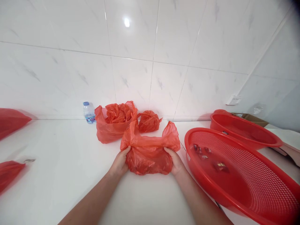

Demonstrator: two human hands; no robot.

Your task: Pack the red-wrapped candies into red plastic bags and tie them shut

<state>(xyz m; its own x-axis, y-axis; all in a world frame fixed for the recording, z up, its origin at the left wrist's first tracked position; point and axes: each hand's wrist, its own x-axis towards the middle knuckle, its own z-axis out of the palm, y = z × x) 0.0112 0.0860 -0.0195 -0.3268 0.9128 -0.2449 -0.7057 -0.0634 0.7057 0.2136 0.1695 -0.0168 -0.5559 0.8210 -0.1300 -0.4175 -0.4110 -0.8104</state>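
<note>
In the middle of the head view, a red plastic bag [150, 156] is held between both hands, its two handles sticking up at the corners. My left hand [121, 161] grips its left side, thumb on the front and fingers behind. On the other side my right hand [175, 161] pinches the bag in the same way. The bag's contents, if any, cannot be made out through the film. Just beyond it stand an open red bag [110, 131] stuffed with crumpled red plastic and a small tied red bag [149, 121].
At right lies a red perforated basket [199, 175] with several small wrapped pieces [201, 149] inside. Behind it are another red basket [248, 143] and a cardboard box [255, 119]. A water bottle [88, 112] stands by the tiled wall. Red bags [11, 123] edge the left.
</note>
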